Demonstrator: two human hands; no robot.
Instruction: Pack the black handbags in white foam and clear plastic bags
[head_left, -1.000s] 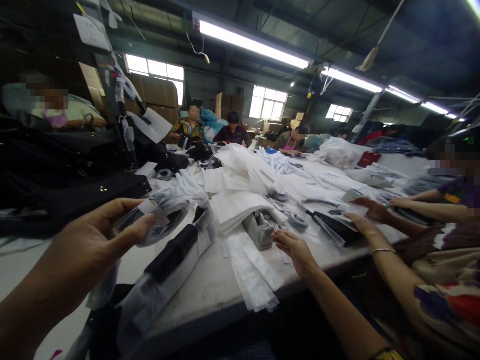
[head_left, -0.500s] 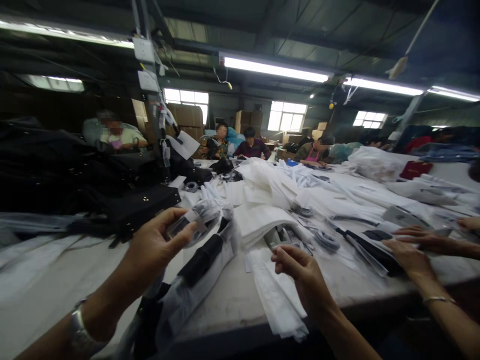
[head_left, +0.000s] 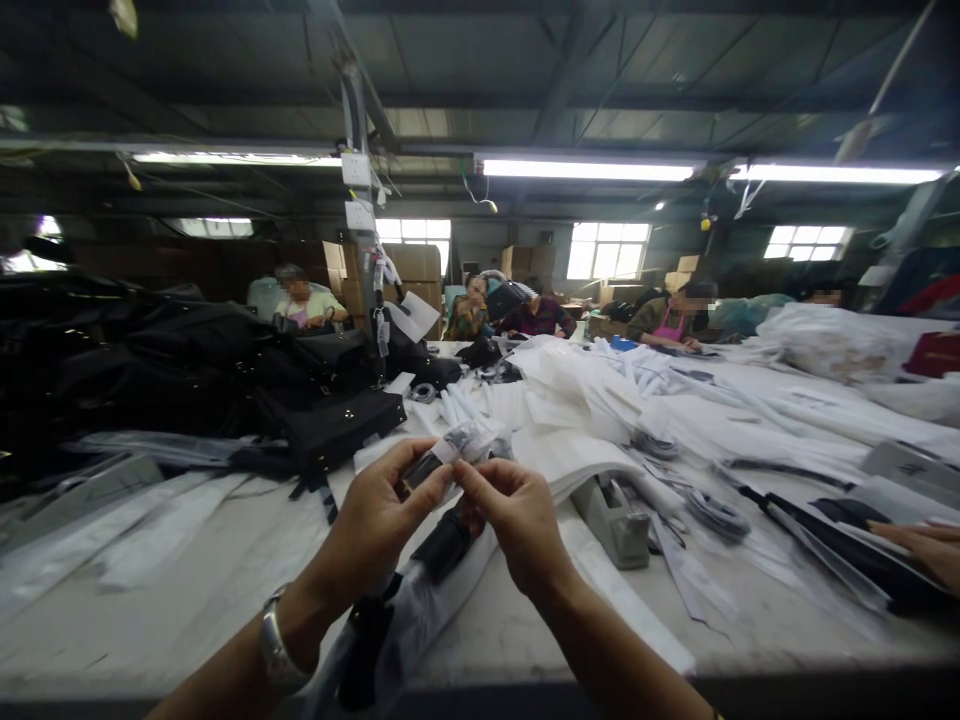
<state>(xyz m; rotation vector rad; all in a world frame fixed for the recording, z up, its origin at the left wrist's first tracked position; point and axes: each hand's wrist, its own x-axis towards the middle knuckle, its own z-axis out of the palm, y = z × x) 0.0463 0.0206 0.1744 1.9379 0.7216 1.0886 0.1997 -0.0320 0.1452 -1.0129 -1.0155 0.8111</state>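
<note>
A black bag strap (head_left: 441,548) in clear plastic wrap slants up from the table's front edge. My left hand (head_left: 390,500) is closed around its wrapped upper end, where a small white label (head_left: 450,447) shows between thumb and fingers. My right hand (head_left: 517,505) meets it from the right, thumb and forefinger pinched against the wrapped end near my left thumb; whatever small thing is in the pinch is hidden. A grey tape dispenser (head_left: 619,520) stands just right of my right hand, beside white foam sheets (head_left: 577,462).
Black bags (head_left: 330,425) are heaped at the left. Clear plastic sleeves (head_left: 157,530) lie on the near left table. Coiled grey cords (head_left: 716,515) and another wrapped strap lie right, by a co-worker's hand (head_left: 919,550). Several people sit across the table; a post (head_left: 367,250) with sockets rises behind.
My right hand has moved left and up, from beside the tape dispenser to the wrapped end in my left hand. The view has turned left, and the co-worker's hands are mostly out of view.
</note>
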